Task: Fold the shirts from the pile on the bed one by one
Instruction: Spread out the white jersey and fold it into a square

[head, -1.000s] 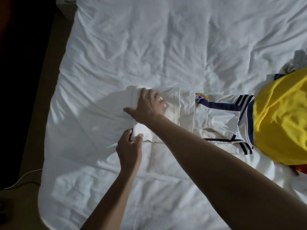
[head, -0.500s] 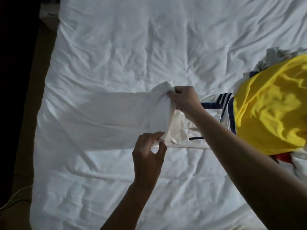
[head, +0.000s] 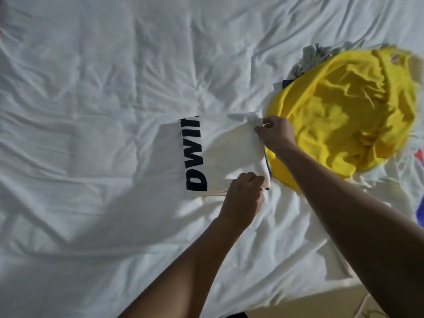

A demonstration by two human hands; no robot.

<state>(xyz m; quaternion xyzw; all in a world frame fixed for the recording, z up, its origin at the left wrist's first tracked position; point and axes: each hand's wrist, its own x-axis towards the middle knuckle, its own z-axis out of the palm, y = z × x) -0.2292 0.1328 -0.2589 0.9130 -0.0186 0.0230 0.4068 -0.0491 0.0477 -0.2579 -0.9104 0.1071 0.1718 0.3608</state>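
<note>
Head view, read from left to right. The creased sheet of the bed [head: 91,111] fills the left. At the centre the white shirt [head: 220,152] is seen, partly folded, with its black lettering [head: 195,157] turned sideways. The long axis of the bundle thus runs from the near side of the bed to the far side. The right-hand edge of the shirt appears lifted and is held at both corners. The near corner is pinched by the left hand [head: 243,198] and the far corner by the right hand [head: 276,134], so the hands are set apart along that same axis. Just beside the held edge, perhaps touching it, the yellow shirt [head: 344,115] of the pile is shown, with a grey garment [head: 314,56] behind it. The coming fold is judged to depend on this edge being laid parallel to the lettering and short of the pile.
</note>
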